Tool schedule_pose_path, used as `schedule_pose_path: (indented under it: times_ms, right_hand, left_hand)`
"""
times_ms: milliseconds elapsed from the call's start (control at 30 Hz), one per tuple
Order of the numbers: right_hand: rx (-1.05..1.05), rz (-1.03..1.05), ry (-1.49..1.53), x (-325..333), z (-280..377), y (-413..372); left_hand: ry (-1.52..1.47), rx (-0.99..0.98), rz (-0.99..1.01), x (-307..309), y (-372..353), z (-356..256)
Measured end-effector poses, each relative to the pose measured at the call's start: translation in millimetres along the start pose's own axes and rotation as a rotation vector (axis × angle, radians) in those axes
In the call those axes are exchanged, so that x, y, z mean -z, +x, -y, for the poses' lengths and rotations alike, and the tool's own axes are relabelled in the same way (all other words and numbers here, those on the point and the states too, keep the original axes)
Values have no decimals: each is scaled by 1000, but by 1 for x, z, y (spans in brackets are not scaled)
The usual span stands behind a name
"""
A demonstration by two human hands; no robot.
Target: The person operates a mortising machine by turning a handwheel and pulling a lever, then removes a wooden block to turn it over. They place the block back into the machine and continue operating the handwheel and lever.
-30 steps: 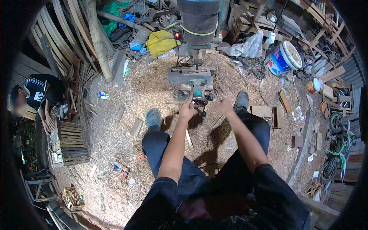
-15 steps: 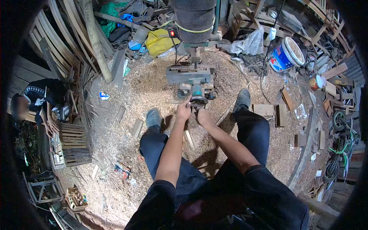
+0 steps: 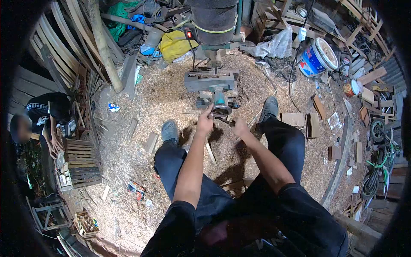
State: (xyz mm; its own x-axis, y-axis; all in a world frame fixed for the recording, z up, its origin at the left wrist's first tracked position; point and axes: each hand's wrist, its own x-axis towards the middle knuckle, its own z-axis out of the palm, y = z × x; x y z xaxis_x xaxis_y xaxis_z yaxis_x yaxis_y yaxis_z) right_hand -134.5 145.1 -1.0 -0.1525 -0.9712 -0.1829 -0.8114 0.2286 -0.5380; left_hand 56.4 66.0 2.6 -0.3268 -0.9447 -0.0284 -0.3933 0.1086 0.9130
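1. My left hand (image 3: 205,123) is touching the handwheel (image 3: 221,111), grip unclear; my right hand (image 3: 241,128) is gripping its crank handle (image 3: 231,124), at the machine's (image 3: 209,83) near end.
2. I'm working the controls; completed and remaining amounts aren't showing.
3. The bucket (image 3: 309,62) is bearing unreadable lettering.

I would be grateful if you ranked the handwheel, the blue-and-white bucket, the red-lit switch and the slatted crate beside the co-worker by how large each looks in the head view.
1. Slatted crate
2. Blue-and-white bucket
3. Handwheel
4. Red-lit switch
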Motion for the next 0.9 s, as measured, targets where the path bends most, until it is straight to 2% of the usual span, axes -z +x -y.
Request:
schedule_pose_path:
  times_ms: [33,100,167,267,333,400,467,500,533,600,633,733,800,867,900]
  right_hand:
    - [-78,-97,57,-1,2,1]
    - [-23,-141,92,37,18,15]
    - [24,-211,133,95,44,31]
    - [171,-469,289,183,76,69]
    - [327,-538,473,259,121,81]
    - [392,-655,597,318,149,121]
    - [486,-804,621,374,180,157]
    - [462,-870,576,401,196,168]
    - [433,-933,533,423,209,179]
    - [368,-811,560,459,224,214]
    - [334,-748,572,470,232,220]
    - [234,-614,597,484,252,232]
    - [229,-609,529,488,270,228]
    - [153,-706,736,498,273,250]
    - [188,-684,881,508,272,268]
  left_hand:
    - [-21,39,15,-4,5,12]
    - [-12,25,-4,1,12,4]
    - [46,-82,-72,24,21,-47]
    - [-205,-222,-230,57,49,-125]
    - [-28,-530,-429,89,55,-210]
    - [98,-771,-625,111,79,-268]
    - [120,-954,-713,130,88,-335]
    - [132,-1042,-757,134,94,-357]
    - [213,-1033,-738,135,103,-368]
    - [377,-1003,-702,135,121,-381]
    - [372,-1051,-662,135,127,-384]
    - [356,-979,-686,129,129,-385]
    - [349,-989,-698,128,130,-383]
    - [367,-984,-685,129,133,-385]
    - [369,-984,-682,129,134,-385]
